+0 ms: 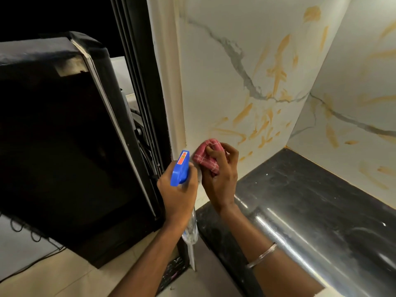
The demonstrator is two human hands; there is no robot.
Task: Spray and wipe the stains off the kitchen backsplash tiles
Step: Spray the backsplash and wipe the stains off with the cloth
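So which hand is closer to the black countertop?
Right. The right hand, gripping the pink cloth, is at the left end of the black countertop; the left hand, holding the spray bottle, is farther left, toward the dark appliance.

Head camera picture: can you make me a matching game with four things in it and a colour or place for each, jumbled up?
Things:
1. spray bottle
2. cloth
3. stains
4. countertop

Descriptions:
a. orange-yellow smears on the tiles
b. black and glossy, at lower right
c. blue-topped, gripped by the left hand
d. pink, bunched in the right hand

Pairs: 1-c, 2-d, 3-a, 4-b.
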